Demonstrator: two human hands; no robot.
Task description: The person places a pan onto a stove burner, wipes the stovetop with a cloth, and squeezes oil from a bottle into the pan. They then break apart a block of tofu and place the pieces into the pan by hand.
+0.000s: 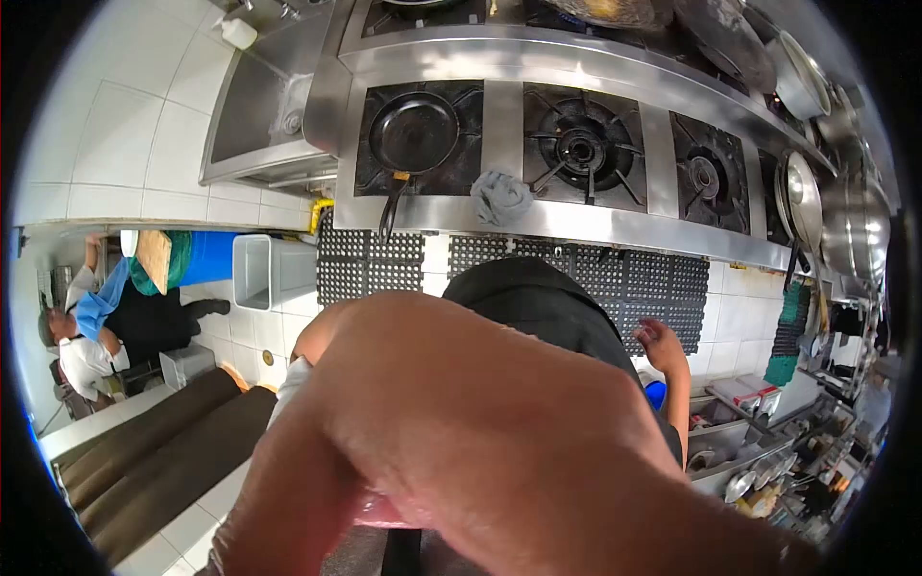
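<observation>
My left hand or forearm (pixel 499 413) is raised very close to the lens and fills the lower middle of the view. Its fingers do not show, so I cannot tell what it touches. On the right, my right hand (pixel 660 348) hangs beside my dark apron (pixel 528 293), fingers loosely apart and nothing visible in them. In front of me is a gas stove with a steel front edge (pixel 615 219). A black frying pan (pixel 415 132) sits on its left burner, handle toward me. A crumpled grey cloth (pixel 501 197) lies on the front edge.
A steel sink (pixel 259 110) adjoins the stove's left end. Pots (pixel 855 226) and a pan lid crowd the right end. Black perforated mats (pixel 370 274) cover the floor. A grey bin (pixel 254 274) stands left; beyond it another person (pixel 91 360) bends. Shelves of utensils (pixel 759 475) stand right.
</observation>
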